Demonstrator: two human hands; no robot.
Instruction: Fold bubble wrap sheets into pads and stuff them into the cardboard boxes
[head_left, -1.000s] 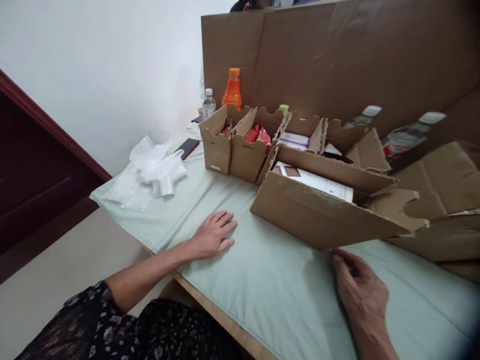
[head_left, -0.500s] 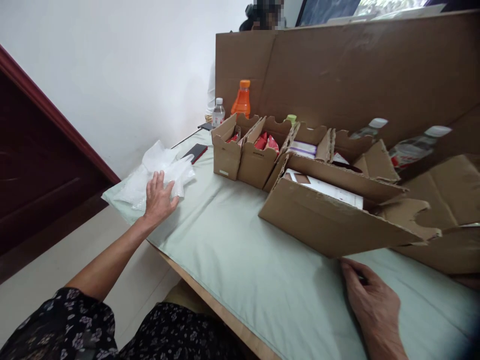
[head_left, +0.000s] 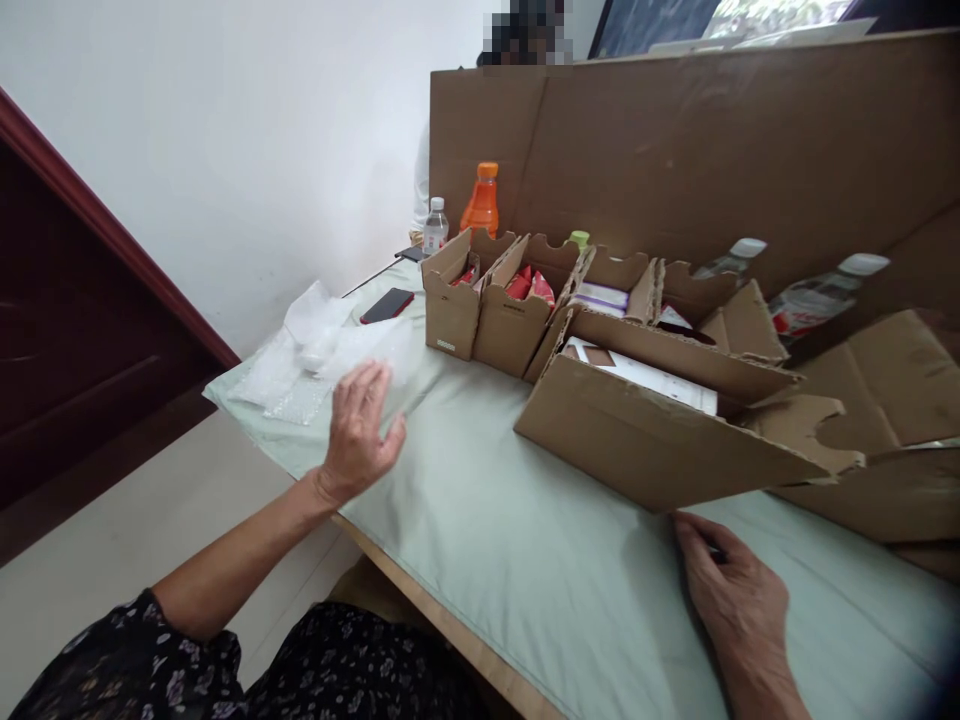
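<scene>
My left hand (head_left: 361, 432) is over the near left part of the table, its fingers stretched forward and its thumb apart. Its fingertips meet the blurred edge of a thin, translucent white plastic bag (head_left: 375, 345); no grip on it shows. More crumpled clear plastic (head_left: 300, 345) lies to the left. My right hand (head_left: 739, 590) rests side-down on the table, thumb and fingers curled together. Its fingertips are at the lower front corner of a long cardboard box (head_left: 645, 425). Anything between those fingers is hidden. Inside the box lies a white carton (head_left: 652, 378).
Open cardboard bins (head_left: 454, 310) stand in a row behind the box, some with red packets (head_left: 529, 287). An orange bottle (head_left: 481, 205), clear bottles (head_left: 821, 295) and a phone (head_left: 387, 306) are around them. A cardboard panel (head_left: 675, 150) rises behind; a person (head_left: 525, 35) is partly visible beyond it.
My left hand has moved right and slightly toward me, and the edge of the thin plastic has shifted right with it. My right hand stays at the box's corner.
</scene>
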